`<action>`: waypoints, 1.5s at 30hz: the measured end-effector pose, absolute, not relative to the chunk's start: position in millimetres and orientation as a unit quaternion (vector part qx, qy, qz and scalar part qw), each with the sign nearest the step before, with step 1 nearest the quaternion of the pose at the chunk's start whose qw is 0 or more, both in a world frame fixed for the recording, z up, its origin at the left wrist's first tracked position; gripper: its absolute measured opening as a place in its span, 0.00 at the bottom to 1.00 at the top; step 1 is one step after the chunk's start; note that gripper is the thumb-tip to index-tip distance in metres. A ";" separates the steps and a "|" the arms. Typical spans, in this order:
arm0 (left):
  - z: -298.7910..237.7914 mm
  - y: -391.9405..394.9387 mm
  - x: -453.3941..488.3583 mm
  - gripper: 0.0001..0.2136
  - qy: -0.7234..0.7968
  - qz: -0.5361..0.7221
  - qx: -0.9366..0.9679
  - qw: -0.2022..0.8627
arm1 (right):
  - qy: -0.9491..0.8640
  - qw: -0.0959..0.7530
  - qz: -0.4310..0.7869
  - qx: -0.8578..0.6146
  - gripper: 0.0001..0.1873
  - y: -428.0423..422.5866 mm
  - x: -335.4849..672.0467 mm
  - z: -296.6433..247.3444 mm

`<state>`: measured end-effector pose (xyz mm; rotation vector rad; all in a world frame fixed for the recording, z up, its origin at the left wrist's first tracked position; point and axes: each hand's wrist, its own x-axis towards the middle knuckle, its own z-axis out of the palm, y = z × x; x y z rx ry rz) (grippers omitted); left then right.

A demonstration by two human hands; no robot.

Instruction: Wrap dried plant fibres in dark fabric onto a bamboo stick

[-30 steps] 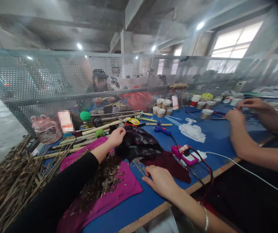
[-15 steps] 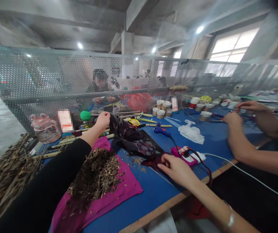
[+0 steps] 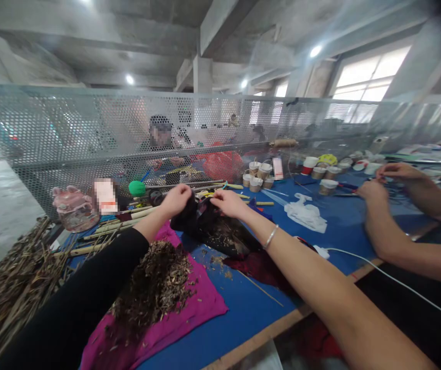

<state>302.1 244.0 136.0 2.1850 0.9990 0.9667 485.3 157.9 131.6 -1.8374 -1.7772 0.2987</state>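
Note:
A dark patterned cloth [image 3: 220, 234] is held up at its far edge between my two hands. My left hand [image 3: 177, 199] is closed on the cloth's left part. My right hand [image 3: 230, 203] pinches it a little further right, with a bracelet on that wrist. Dry bits cling to the cloth's raised face, and its dark red end lies on the table under my right forearm. Left of it, a heap of dry crumbled plant matter [image 3: 154, 288] rests on a magenta cloth [image 3: 201, 300], partly behind my left sleeve.
On the blue table [image 3: 220, 341] stand paper-topped cups [image 3: 256, 184], a white plastic bag [image 3: 306, 213] and a pink jar [image 3: 74, 208]. Dry stalks [image 3: 16, 272] pile at the left. A perforated metal screen [image 3: 120, 123] runs behind. A co-worker's hands [image 3: 377, 187] work at the right.
My right hand has moved from the cloth's near right end up and left to its far edge, near my left hand. The cloth's raised face now shows dry bits.

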 end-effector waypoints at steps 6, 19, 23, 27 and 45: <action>76.5 205.9 320.9 0.06 0.299 0.164 0.908 0.245 | -0.670 0.198 0.127 -0.704 0.19 146.6 480.3 84.3; 60.1 186.1 312.0 0.14 0.270 -0.091 0.952 0.111 | -0.579 0.067 0.055 -0.811 0.11 96.8 524.3 53.2; 59.3 186.8 300.0 0.12 0.277 -0.114 0.951 0.079 | -0.615 0.093 -0.005 -0.783 0.17 60.2 466.7 69.9; 56.5 186.1 289.8 0.12 0.284 -0.119 0.950 0.056 | -0.790 0.123 0.170 -0.576 0.27 19.3 389.0 63.3; 91.7 169.3 244.2 0.17 0.271 -0.071 0.957 0.078 | -0.791 0.023 0.230 -0.567 0.38 22.0 307.6 57.2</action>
